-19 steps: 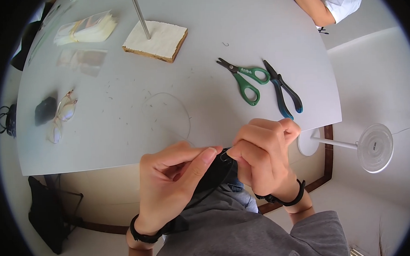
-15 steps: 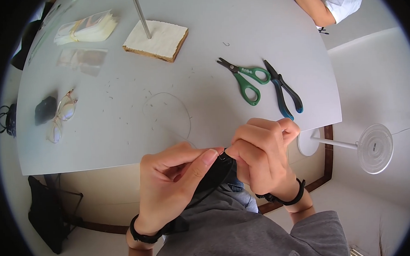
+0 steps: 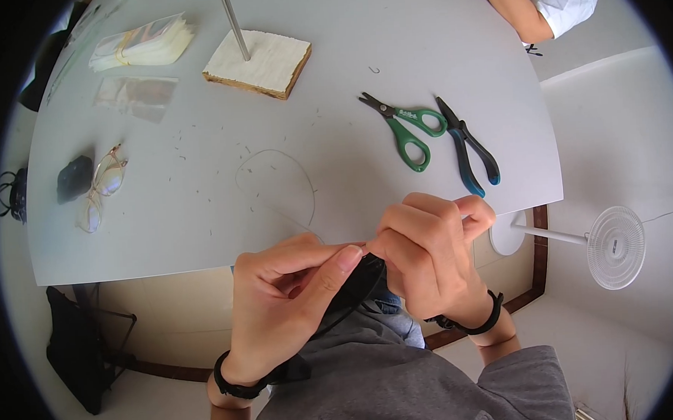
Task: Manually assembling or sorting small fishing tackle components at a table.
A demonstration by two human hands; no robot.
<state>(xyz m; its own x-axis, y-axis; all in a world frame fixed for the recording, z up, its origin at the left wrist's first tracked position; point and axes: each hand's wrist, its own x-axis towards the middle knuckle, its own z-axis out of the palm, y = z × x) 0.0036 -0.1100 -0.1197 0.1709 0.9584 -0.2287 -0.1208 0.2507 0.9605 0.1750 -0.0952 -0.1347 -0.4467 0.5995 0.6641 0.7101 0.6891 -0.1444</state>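
Note:
Just past the table's near edge, my left hand (image 3: 291, 292) is closed in a pinch, thumb against forefinger. A thin pale line, like fishing line (image 3: 312, 204), loops over the tabletop and runs back into these fingers. My right hand (image 3: 434, 254) is closed too, its thumb and forefinger pinched against the left fingertips. Whatever lies between the right fingers is too small and covered to make out. Below the fingertips, dark cloth or cord hangs in front of my grey shirt. A small metal hook (image 3: 375, 70) lies alone farther up the table.
Green-handled scissors (image 3: 405, 134) and blue-black pliers (image 3: 468, 146) lie right of centre. A metal rod rises from a white-topped block (image 3: 268, 65). Eyeglasses (image 3: 103, 184), a dark lump (image 3: 75, 179), clear bags (image 3: 141, 45) and scattered clippings lie leftward. Another person's arm (image 3: 516, 7) rests far right.
The fingertips have come closer together, hiding the small dark curved piece that showed between them before. Both hands stay in nearly the same place, and the view has shifted slightly.

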